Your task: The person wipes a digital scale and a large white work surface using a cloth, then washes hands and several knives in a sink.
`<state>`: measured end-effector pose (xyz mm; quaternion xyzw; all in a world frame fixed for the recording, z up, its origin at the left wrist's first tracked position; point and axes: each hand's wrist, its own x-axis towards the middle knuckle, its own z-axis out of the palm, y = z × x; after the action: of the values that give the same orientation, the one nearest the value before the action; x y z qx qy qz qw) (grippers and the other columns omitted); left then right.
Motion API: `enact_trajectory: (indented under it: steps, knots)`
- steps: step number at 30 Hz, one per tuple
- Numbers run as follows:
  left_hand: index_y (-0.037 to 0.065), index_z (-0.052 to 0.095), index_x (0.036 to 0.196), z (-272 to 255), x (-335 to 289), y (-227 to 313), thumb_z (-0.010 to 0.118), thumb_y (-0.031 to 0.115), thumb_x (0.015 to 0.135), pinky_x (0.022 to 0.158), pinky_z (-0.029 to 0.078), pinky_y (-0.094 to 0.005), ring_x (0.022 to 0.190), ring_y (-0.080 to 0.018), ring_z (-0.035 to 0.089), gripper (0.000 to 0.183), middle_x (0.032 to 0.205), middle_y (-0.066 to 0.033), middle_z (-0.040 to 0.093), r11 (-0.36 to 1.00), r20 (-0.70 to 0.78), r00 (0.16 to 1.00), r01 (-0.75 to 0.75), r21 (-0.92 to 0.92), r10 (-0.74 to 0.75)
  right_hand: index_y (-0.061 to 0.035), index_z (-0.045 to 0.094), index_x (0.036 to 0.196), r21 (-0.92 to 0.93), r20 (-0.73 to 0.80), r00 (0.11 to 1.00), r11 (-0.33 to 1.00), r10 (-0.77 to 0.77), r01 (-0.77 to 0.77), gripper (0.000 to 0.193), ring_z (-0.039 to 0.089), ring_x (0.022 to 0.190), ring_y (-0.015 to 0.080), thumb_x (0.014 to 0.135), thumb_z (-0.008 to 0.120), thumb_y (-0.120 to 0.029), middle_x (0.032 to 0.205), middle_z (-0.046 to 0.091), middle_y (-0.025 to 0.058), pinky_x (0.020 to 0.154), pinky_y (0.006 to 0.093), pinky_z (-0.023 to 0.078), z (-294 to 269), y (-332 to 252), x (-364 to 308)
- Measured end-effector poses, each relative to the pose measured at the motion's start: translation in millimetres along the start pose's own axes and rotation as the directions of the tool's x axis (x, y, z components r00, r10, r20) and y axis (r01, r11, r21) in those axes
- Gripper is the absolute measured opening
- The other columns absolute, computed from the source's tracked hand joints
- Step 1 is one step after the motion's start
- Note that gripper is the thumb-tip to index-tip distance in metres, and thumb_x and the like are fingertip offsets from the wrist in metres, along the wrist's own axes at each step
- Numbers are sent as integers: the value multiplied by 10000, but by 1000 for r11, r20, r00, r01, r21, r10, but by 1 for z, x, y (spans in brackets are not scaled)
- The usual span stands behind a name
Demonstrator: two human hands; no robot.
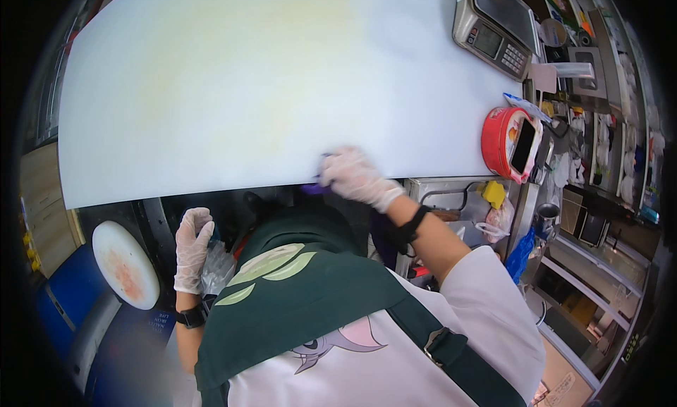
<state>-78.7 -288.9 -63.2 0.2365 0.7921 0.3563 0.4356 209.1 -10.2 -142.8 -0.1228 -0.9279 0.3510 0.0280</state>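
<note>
A purple cloth is bunched under my right hand at the near edge of the large white table top. That hand wears a clear plastic glove, is slightly blurred, and closes over the cloth, hiding most of it. My left hand, also gloved, hovers below the table's edge with its fingers curled together. What it holds, if anything, is hidden. Just beside it, a crumpled clear plastic bag hangs near my green apron.
A digital scale stands at the table's far right. Nearer lies a round red tin with a black phone on it. Left of me is a stained round white board. Crowded shelves line the right side.
</note>
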Motion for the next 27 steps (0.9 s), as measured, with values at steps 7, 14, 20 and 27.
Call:
enact_trajectory:
  steps: [7, 14, 20, 27]
  knots:
    - [31, 592, 1138, -1, 8, 7, 615, 26, 920, 910, 477, -268, 959, -124, 596, 219, 1005, -28, 620, 999, -7, 1000, -30, -40, 30, -121, 711, 776, 36, -620, 332, 448, 711, -893, 129, 685, 828, 307, 785, 584, -99, 805, 698, 120, 783, 404, 553, -89, 115, -115]
    - [28, 596, 1147, -10, 1, 0, 621, 39, 929, 929, 454, -264, 985, -117, 574, 219, 1019, -24, 608, 997, -12, 999, -41, -71, 40, -130, 648, 774, -221, -459, 682, 670, 570, -709, 75, 598, 827, 337, 752, 610, -70, 848, 610, 115, 728, 437, 486, 10, -6, -36]
    - [26, 596, 1153, 4, 15, 23, 624, 43, 929, 946, 445, -269, 1003, -123, 572, 227, 1039, -33, 614, 995, 54, 996, -69, -76, 74, -102, 669, 801, 543, -110, 809, 717, 577, -438, 102, 641, 948, 270, 747, 596, -57, 896, 670, 97, 888, 367, 503, -11, -10, -72]
    - [26, 596, 1156, -4, 1, 15, 618, 36, 932, 948, 446, -269, 1002, -118, 573, 226, 1045, -33, 622, 995, 7, 997, -74, -71, 75, -87, 690, 1031, 683, -262, 409, 467, 874, -561, 286, 653, 824, 191, 788, 578, 14, 917, 671, 90, 791, 299, 526, -133, 75, -87]
